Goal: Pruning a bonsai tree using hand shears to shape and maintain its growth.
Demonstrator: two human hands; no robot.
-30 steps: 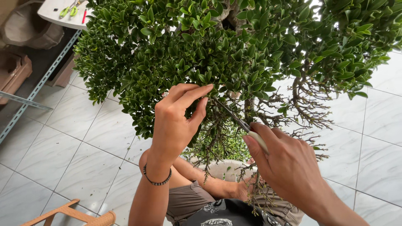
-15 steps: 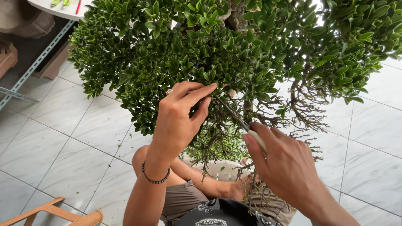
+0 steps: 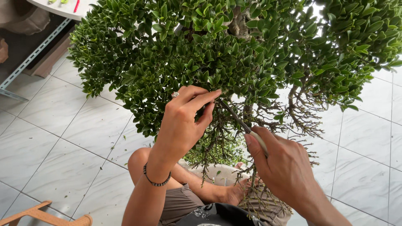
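Bonsai [image 3: 234, 54] fills the far half of the scene, its dense green crown above bare brown twigs, and it stands in a pale pot [image 3: 217, 171] between the person's knees. The left hand [image 3: 184, 121] is raised into the lower leaves, thumb and forefinger pinched on a small twig. The right hand [image 3: 284, 167], nearer and to the right, is closed around the pale handle of the scissors [image 3: 240, 123]; the thin dark blades point up-left and end just beside the left fingertips. I cannot tell if the blades are apart. White tiles [image 3: 63, 138] lie around, with a wooden stool [image 3: 46, 217] at the near left.
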